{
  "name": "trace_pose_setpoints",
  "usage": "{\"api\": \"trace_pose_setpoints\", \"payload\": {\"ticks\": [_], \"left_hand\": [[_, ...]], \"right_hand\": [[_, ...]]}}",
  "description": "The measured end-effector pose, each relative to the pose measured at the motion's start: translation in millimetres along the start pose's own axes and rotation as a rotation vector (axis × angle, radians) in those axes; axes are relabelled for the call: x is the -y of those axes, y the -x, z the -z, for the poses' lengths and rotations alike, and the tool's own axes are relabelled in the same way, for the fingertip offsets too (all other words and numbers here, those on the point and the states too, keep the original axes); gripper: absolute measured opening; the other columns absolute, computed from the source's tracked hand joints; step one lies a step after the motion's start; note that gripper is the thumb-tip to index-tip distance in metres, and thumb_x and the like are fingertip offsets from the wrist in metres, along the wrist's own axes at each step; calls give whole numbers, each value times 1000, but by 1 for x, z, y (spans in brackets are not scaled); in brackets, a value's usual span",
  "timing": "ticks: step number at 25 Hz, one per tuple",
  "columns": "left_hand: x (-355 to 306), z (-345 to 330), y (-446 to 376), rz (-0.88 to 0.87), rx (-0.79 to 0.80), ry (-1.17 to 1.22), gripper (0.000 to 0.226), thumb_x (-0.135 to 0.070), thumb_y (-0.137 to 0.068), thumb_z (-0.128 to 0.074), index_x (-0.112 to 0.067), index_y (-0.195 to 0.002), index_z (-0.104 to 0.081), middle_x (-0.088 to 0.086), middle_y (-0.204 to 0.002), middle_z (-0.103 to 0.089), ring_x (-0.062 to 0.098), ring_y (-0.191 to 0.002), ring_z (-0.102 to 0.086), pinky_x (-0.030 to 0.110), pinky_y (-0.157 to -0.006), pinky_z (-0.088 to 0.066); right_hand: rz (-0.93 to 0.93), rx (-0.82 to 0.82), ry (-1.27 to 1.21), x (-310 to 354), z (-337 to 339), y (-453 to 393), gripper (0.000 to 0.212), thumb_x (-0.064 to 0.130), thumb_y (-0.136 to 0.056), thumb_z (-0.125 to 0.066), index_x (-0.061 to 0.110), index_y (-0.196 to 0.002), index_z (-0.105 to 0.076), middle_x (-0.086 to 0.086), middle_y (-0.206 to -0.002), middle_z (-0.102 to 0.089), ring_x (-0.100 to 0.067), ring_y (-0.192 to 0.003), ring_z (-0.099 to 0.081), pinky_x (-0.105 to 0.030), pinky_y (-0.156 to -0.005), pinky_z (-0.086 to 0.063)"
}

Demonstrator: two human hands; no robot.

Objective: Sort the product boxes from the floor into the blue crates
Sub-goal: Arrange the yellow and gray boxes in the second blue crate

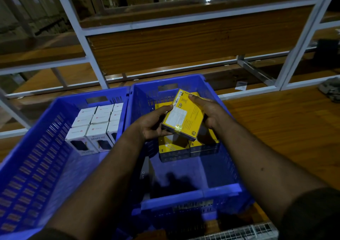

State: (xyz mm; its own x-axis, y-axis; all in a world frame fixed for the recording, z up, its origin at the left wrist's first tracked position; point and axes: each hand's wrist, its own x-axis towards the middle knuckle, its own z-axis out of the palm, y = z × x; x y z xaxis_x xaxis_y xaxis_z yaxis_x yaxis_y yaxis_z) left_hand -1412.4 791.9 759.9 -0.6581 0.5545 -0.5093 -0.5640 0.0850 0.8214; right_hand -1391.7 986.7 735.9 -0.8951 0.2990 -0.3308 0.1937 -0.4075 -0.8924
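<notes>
Over the right blue crate (217, 96), both hands hold one flat yellow box (184, 115). The left hand (152, 124) curls its fingers under the near left corner, with the thumb on top. The right hand (206, 109) wraps around the right edge, fingers reaching to the far end. The box is tilted and has a white label on it.

Under it, more yellow boxes (173, 146) sit in stacks at the far end of that crate. The near part of its floor is bare.

The left blue crate (36, 148) touches the right one. White boxes (95, 124) stand in neat rows at its far end.

Both crates are plastic with small slots in the walls. They sit on a brown wooden floor (276, 122). Far behind them stands a white metal rack (95, 59) with wooden boards. The room is dim.
</notes>
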Motion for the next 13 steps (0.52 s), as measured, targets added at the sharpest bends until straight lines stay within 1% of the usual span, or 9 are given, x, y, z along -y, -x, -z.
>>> {"api": "trace_pose_setpoints", "payload": {"ticks": [2, 4, 6, 8, 10, 11, 13], "left_hand": [[1, 2, -4, 4, 6, -10, 43, -40, -97, -52, -14, -131, -55, 14, -125, -65, 28, -104, -65, 44, -84, -57], [2, 4, -8, 18, -12, -75, 51, -53, -95, -50, -16, -130, -57, 15, -130, -63, 33, -111, -64, 51, -90, -54], [5, 7, -13, 85, -71, -121, 66, -69, -90, -43, -15, -124, -59, 20, -126, -63, 41, -113, -62, 57, -88, -53], [6, 10, -13, 146, -79, -40, 78, -76, -87, -37, -11, -124, -57, 26, -126, -61, 46, -113, -61, 57, -86, -54], [5, 9, -13, 147, -29, 84, 77, -73, -88, -40, -10, -129, -57, 27, -127, -61, 45, -111, -62, 51, -82, -57], [2, 8, -11, 124, -22, 155, 71, -68, -90, -45, -10, -128, -59, 26, -124, -63, 42, -107, -65, 47, -81, -58], [-2, 8, -8, 31, -55, 346, 54, -52, -93, -55, -6, -120, -63, 25, -113, -67, 36, -94, -70, 42, -77, -59]], "right_hand": [[-3, -8, -6, 0, -2, 2, 41, 27, -77, -81, 10, -113, -69, -15, -102, -74, -33, -95, -72, -53, -87, -55], [40, -1, -25, 1, -3, 4, 42, 23, -77, -81, 10, -115, -68, -17, -106, -73, -34, -98, -70, -56, -89, -54], [130, 42, -59, 5, -6, 8, 41, 14, -79, -79, 14, -117, -65, -17, -114, -70, -34, -100, -69, -51, -87, -56], [216, 135, -26, 8, -13, 16, 45, 7, -80, -77, 20, -120, -62, -14, -119, -66, -32, -100, -68, -43, -80, -59], [286, 218, 60, 11, -16, 26, 50, 7, -80, -76, 24, -124, -61, -9, -122, -65, -30, -104, -67, -41, -78, -60], [309, 247, 83, 12, -16, 29, 51, 6, -80, -76, 25, -124, -61, -7, -122, -65, -28, -104, -67, -40, -78, -59], [321, 305, 96, 15, -15, 35, 51, 3, -82, -72, 25, -126, -60, -4, -122, -62, -24, -104, -65, -34, -76, -58]]}}
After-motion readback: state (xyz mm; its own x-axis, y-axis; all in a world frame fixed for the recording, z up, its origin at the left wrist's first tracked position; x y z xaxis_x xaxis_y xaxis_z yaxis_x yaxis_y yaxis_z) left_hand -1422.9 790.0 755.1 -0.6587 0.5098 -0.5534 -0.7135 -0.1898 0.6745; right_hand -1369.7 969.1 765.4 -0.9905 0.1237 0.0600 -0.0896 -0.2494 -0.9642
